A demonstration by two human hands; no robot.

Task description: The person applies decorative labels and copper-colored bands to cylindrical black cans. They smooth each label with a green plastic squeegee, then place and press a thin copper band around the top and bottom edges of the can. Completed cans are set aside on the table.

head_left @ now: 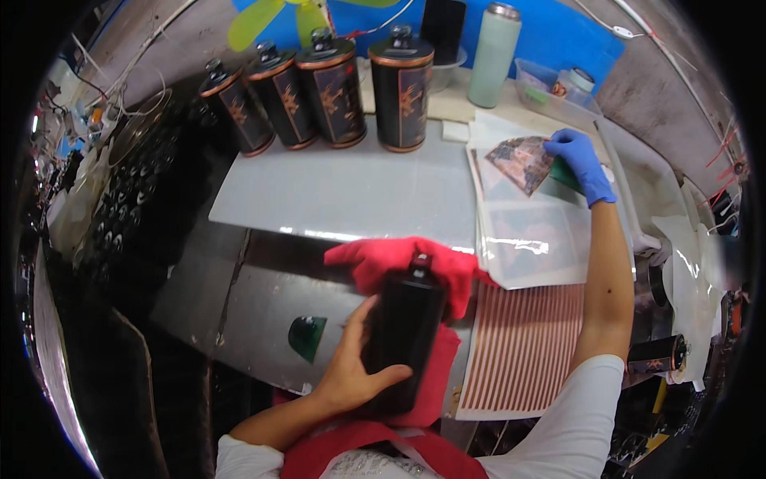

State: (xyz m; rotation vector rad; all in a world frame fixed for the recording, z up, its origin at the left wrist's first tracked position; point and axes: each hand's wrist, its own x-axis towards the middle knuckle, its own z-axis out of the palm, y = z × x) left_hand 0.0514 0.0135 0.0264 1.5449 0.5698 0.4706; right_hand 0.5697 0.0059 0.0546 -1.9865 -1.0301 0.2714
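Note:
My bare left hand (353, 371) is wrapped round a plain black bottle (403, 343), holding it in front of me over a red cloth (375, 262). At the far right, my right hand (581, 164), in a blue glove, pinches the corner of a fan-shaped patterned decal (519, 164). That decal lies on a pile of clear and white sheets (531, 235). A dark green flat piece (565, 174) shows partly under the gloved hand. Another dark green rounded flat piece (306, 339) rests on the grey table, left of the bottle.
Several black bottles with copper bands and gold decoration (331, 96) stand at the back. A pale green flask (495, 56) and a plastic tub (558, 84) are behind the sheets. A copper-striped sheet (519, 351) lies near my right arm. One decorated bottle (657, 354) lies sideways at right.

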